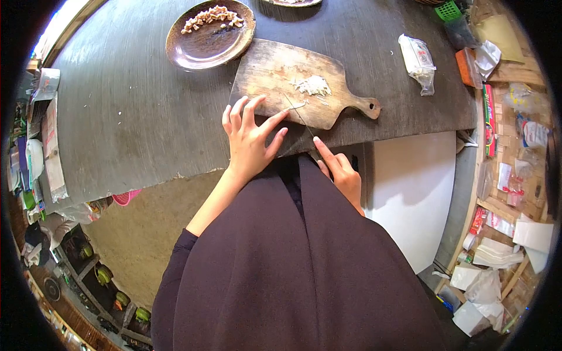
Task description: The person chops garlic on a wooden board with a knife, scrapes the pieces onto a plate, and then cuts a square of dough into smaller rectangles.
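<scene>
A wooden cutting board (272, 64) lies at the edge of the dark table, its handle toward the right. On it sits a small heap of thin white slivers (314, 86). A separate small white piece (298, 105) lies nearer me, by the knife blade. My right hand (341, 173) grips the knife (302, 120), index finger stretched along its back; the handle is hidden in my palm. My left hand (252, 136) has its fingers spread over the board's near left edge, with the index fingertip close to the white piece and the blade.
A brown plate (202, 50) with small diced pieces (212, 19) stands beyond the board, and part of another plate (293, 2) shows at the top. A white plastic packet (417, 61) lies on the dark table (140, 99) at right. Shelves with packages line the right side.
</scene>
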`<action>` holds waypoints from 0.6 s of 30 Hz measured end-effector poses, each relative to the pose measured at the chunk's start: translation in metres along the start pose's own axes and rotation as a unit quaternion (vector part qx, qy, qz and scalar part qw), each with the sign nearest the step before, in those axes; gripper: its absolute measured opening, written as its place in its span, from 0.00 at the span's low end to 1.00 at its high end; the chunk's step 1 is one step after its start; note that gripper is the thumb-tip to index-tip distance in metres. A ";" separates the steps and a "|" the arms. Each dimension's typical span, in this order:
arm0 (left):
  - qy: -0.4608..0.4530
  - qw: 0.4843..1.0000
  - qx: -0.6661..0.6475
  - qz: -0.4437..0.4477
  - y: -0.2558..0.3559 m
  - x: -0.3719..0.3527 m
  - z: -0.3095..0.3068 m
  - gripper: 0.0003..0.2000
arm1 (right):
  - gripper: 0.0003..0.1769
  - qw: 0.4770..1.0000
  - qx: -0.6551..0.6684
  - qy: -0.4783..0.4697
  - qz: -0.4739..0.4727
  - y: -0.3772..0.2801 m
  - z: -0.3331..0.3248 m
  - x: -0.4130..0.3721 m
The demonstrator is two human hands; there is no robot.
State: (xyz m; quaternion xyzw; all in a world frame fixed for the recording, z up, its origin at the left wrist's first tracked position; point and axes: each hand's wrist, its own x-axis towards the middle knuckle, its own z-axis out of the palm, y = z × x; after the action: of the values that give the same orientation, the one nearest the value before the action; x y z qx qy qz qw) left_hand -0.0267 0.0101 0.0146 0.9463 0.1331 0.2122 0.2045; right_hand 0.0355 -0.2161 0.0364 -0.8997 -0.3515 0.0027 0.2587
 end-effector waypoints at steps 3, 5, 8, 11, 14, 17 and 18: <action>0.000 1.000 0.000 0.002 0.000 0.000 0.001 0.18 | 0.34 1.000 -0.014 -0.017 -0.001 0.002 0.000 -0.001; 0.003 1.000 0.002 0.003 -0.001 0.000 0.000 0.18 | 0.34 1.000 0.004 -0.012 0.002 0.003 0.003 0.000; 0.000 1.000 -0.001 0.003 0.000 0.000 0.001 0.18 | 0.34 1.000 0.013 -0.012 0.006 0.000 0.005 0.007; 0.005 1.000 0.001 0.002 0.000 0.000 0.001 0.18 | 0.34 1.000 0.029 -0.004 0.005 -0.002 0.000 0.007; -0.001 1.000 0.004 -0.001 0.000 -0.001 0.000 0.18 | 0.34 0.999 0.016 -0.027 0.012 -0.002 -0.004 0.002; -0.004 1.000 0.003 -0.005 0.000 -0.001 0.001 0.18 | 0.34 0.999 0.019 -0.025 0.010 0.002 0.002 -0.002; 0.000 1.000 0.003 -0.003 0.001 -0.001 0.001 0.18 | 0.34 0.999 0.020 -0.026 0.010 0.002 0.003 -0.001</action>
State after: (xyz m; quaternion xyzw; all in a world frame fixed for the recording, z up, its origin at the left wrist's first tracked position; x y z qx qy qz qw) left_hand -0.0273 0.0090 0.0139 0.9466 0.1367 0.2107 0.2023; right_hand 0.0352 -0.2160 0.0326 -0.8974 -0.3492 0.0352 0.2673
